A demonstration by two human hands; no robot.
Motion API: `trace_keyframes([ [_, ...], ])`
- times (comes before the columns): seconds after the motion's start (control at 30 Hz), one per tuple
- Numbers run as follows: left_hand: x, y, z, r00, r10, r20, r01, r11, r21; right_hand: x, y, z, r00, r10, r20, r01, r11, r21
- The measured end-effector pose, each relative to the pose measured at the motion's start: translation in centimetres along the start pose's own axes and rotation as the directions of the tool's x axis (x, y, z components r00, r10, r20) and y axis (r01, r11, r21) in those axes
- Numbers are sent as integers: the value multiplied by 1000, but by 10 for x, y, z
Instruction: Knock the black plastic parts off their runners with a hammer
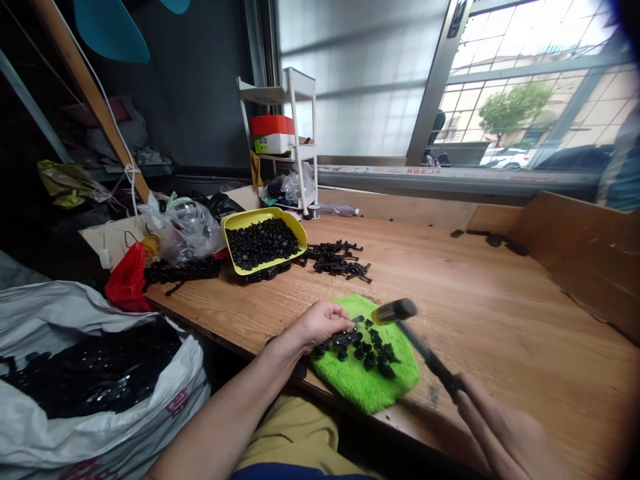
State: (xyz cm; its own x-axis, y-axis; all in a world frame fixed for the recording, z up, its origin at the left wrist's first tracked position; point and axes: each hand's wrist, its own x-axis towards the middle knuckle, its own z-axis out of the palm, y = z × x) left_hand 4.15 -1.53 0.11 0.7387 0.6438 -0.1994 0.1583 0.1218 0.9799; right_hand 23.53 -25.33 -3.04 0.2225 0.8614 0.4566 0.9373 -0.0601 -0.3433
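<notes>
My right hand (505, 427) grips the black handle of a mallet (397, 311), whose yellow and black head is raised over a bright green cloth (373, 390). Thumb and fingertips of my left hand (327, 323) are pinched together on a small black part (357, 320) at the cloth's left side; its exact kind is not clear. Several small black knob-like pieces (377, 357) lie on the cloth beside and in front of my left hand. The right hand is partly blurred.
Behind the cloth, long black parts (343, 259) lie heaped beside a yellow tray (303, 233) full of small black pieces. A white rack (294, 127) stands at the window. Plastic bags (187, 230) and a large white sack (185, 373) are on the left. Cardboard (590, 253) edges the right side.
</notes>
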Motion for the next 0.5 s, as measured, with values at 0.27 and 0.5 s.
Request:
trace_keyframes([
  [0.27,0,3,1,1000,-8,19,7,1000,11,19,-30,-14,971,152,187,-150,988,-21],
  [0.5,1,3,0,1000,-12,10,11,999,50,24,-25,-11,972,124,200,-128,992,6],
])
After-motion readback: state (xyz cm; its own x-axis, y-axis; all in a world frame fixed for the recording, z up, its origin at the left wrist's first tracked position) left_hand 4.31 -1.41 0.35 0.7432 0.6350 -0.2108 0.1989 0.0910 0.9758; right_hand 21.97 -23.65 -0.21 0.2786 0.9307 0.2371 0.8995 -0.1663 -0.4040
